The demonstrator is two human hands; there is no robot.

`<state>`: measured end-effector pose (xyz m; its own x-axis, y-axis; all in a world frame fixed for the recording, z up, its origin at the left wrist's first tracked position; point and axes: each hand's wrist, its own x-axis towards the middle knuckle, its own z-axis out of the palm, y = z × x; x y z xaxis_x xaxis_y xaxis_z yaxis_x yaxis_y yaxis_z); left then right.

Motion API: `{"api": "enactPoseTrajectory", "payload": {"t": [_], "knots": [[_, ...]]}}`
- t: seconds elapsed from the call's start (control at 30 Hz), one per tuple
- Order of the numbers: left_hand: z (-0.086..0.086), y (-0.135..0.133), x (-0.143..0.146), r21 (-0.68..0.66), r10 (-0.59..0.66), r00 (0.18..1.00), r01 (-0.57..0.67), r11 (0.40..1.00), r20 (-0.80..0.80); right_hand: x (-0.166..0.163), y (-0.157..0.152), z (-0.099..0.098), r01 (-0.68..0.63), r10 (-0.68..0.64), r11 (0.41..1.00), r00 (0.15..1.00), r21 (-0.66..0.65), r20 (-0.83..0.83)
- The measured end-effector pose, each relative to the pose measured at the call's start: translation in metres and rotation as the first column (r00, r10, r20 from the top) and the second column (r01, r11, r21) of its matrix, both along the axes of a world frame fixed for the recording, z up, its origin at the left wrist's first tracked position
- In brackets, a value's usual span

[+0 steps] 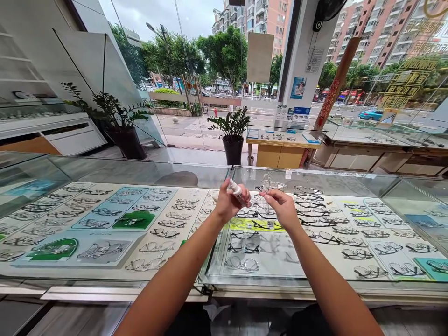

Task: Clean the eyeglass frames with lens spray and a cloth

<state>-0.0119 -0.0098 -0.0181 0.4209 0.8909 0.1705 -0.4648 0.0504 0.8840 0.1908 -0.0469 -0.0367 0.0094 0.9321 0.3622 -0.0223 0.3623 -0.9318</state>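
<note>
My left hand [229,201] is wrapped around a small white spray bottle [236,190], its nozzle tilted up to the left. To the right, the fingers of my right hand [281,204] pinch a thin-framed pair of glasses [269,181] with clear lenses. One slender temple of the glasses seems to stand upright by the fingertips; the rest blends into the frames behind. Both hands are over the glass display case [252,281], in which rows of glasses lie on white boards. The bottle and the glasses are a short way apart.
Another display case [168,276] joins on the left, with glasses on blue and green mats. Beyond stand a potted plant [233,147], a second potted plant [128,140] and a yellow-fronted cabinet [280,156]. Large windows face a street.
</note>
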Motion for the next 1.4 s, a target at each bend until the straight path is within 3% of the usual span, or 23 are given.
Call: {"api": "enactPoseTrajectory", "payload": {"t": [0.1,0.2,0.3,0.53,0.97,1.23,1.4], "knots": [[-0.01,0.003,0.001,0.183,0.151,0.978,-0.124,0.975,-0.141,-0.002,-0.003,0.003,-0.103,0.101,0.992,0.995,-0.071,-0.025],[-0.018,0.004,0.003,0.414,0.369,0.874,-0.224,0.882,-0.314,-0.004,-0.005,0.004,-0.192,0.19,0.976,0.981,-0.106,-0.027],[-0.023,0.003,0.005,0.514,0.487,0.77,-0.245,0.822,-0.411,-0.007,-0.007,0.002,-0.251,0.249,0.959,0.968,-0.129,-0.037],[-0.027,0.004,0.004,0.547,0.504,0.733,-0.215,0.809,-0.457,-0.009,-0.009,0.001,-0.32,0.317,0.936,0.947,-0.145,-0.041],[-0.016,-0.004,0.005,0.565,0.523,0.685,-0.195,0.802,-0.507,-0.01,-0.009,0.002,-0.345,0.333,0.929,0.937,-0.132,-0.1],[-0.012,-0.015,0.01,0.619,0.471,0.581,0.074,0.782,-0.664,-0.009,-0.004,0.004,-0.275,0.212,0.951,0.914,-0.142,-0.345],[-0.013,-0.017,0.013,0.66,0.524,0.525,0.101,0.744,-0.671,-0.006,-0.003,0.004,-0.264,0.197,0.953,0.912,-0.146,-0.361]]}}
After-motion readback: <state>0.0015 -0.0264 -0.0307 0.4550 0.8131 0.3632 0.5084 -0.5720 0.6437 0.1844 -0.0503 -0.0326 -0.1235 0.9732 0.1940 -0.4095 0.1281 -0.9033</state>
